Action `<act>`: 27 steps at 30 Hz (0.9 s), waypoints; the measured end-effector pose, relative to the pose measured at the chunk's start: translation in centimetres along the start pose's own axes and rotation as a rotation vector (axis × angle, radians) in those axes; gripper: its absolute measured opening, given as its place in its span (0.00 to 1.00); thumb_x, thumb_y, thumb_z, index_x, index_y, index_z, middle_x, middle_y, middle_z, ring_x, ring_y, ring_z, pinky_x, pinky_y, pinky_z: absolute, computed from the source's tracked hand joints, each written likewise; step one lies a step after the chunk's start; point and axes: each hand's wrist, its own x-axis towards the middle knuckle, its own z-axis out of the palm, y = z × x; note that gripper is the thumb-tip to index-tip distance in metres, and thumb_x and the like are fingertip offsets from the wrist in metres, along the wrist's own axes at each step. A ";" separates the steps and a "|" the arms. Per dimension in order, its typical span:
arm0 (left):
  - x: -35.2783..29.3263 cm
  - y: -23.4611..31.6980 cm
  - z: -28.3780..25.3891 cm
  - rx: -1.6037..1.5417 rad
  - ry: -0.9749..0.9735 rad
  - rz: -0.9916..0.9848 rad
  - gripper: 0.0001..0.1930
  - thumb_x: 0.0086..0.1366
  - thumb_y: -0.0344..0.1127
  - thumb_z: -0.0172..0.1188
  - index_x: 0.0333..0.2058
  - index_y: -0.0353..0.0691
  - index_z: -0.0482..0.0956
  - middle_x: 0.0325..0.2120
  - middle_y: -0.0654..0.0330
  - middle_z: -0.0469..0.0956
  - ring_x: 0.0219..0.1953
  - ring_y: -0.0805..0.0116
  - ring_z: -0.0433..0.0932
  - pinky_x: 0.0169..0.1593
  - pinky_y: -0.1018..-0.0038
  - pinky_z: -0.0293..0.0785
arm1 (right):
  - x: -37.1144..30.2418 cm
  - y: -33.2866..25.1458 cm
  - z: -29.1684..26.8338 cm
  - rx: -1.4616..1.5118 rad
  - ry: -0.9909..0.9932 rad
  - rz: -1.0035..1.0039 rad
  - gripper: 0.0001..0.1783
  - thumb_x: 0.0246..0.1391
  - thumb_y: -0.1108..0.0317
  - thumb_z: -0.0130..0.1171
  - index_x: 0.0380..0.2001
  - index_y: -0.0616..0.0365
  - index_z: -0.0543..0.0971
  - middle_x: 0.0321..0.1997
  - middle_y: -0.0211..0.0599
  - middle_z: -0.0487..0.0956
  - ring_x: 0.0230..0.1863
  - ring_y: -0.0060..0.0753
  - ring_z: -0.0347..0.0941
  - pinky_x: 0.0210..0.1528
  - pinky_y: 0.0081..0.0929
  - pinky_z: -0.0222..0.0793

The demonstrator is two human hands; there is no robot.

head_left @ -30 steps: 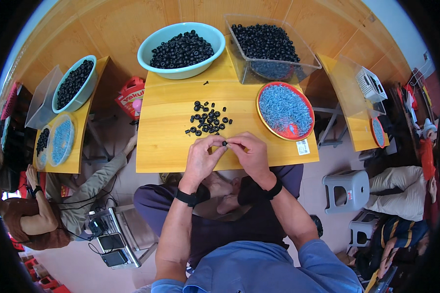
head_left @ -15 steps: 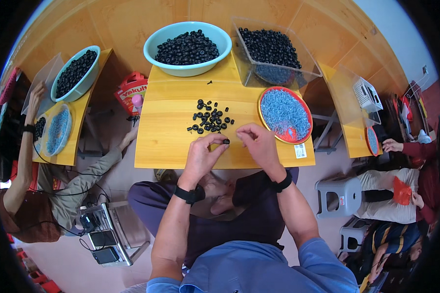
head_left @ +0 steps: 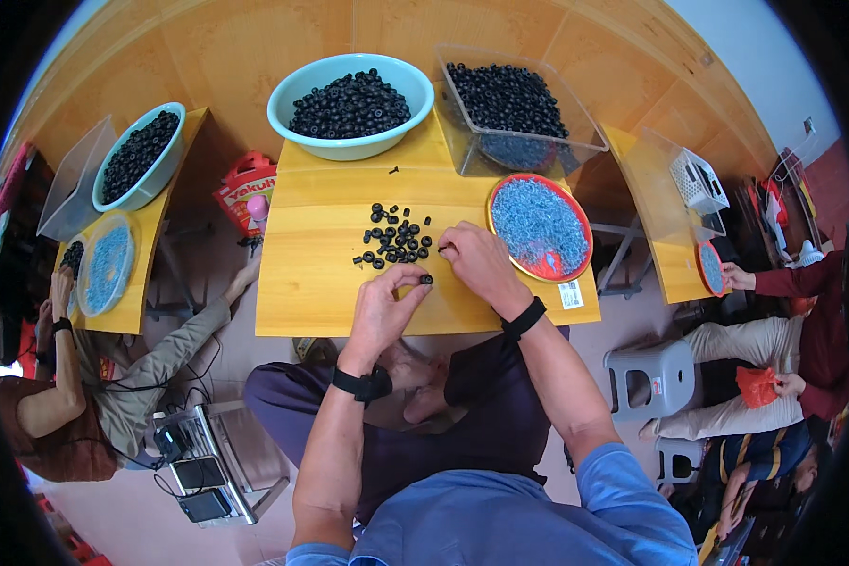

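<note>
My left hand [head_left: 382, 304] pinches a small round black part [head_left: 426, 279] between thumb and fingertips, just above the table's near edge. To its right and a little farther away, my right hand [head_left: 484, 264] is closed in a pinch, with a tiny dark piece at its fingertips, too small to name. Both hands are near a loose pile of black parts [head_left: 401, 242], some round with a hole, some small and cylinder-like. Beside my right hand stands a red-rimmed round tray [head_left: 589, 247] filled with small blue-grey pieces [head_left: 538, 222].
A light-blue basin [head_left: 349, 151] and a clear plastic bin [head_left: 585, 146], both holding black parts, stand at the back of the yellow table [head_left: 311, 292]. A lone black piece [head_left: 394, 171] lies before them. Co-workers sit left and right; a grey stool [head_left: 649, 377] is at right.
My right hand has moved slightly away from the left, to the pile's right side. The left still holds its part. The left co-worker's arm has come down from the clear bin; the view shifted slightly.
</note>
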 end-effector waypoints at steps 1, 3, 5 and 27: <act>0.0 -0.1 0.1 -0.001 -0.004 0.000 0.11 0.61 0.31 0.69 0.42 0.37 0.84 0.33 0.59 0.87 0.30 0.74 0.82 0.31 0.77 0.72 | -0.2 0.0 0.0 0.006 -0.002 -0.004 0.08 0.53 0.73 0.58 0.34 0.59 0.83 0.36 0.47 0.82 0.39 0.55 0.79 0.42 0.48 0.74; 0.0 -0.5 0.2 -0.044 -0.007 0.024 0.11 0.62 0.28 0.69 0.43 0.35 0.83 0.35 0.62 0.85 0.37 0.77 0.81 0.39 0.78 0.75 | -0.6 0.0 0.0 0.011 -0.002 -0.002 0.07 0.53 0.72 0.58 0.34 0.60 0.83 0.36 0.47 0.81 0.39 0.55 0.79 0.42 0.48 0.74; 0.0 -0.5 -0.1 -0.033 -0.023 0.009 0.11 0.62 0.28 0.69 0.43 0.34 0.83 0.36 0.61 0.85 0.40 0.76 0.82 0.41 0.78 0.76 | -0.9 -0.5 -0.4 -0.020 -0.013 -0.008 0.06 0.53 0.73 0.58 0.33 0.61 0.82 0.35 0.48 0.82 0.38 0.55 0.79 0.43 0.48 0.74; -0.1 0.2 0.0 0.000 -0.010 0.023 0.10 0.62 0.28 0.69 0.42 0.34 0.84 0.30 0.64 0.83 0.28 0.81 0.72 0.33 0.80 0.72 | -4.4 -3.1 -1.5 0.350 0.105 -0.123 0.07 0.53 0.73 0.65 0.36 0.62 0.83 0.34 0.45 0.83 0.35 0.48 0.81 0.38 0.35 0.77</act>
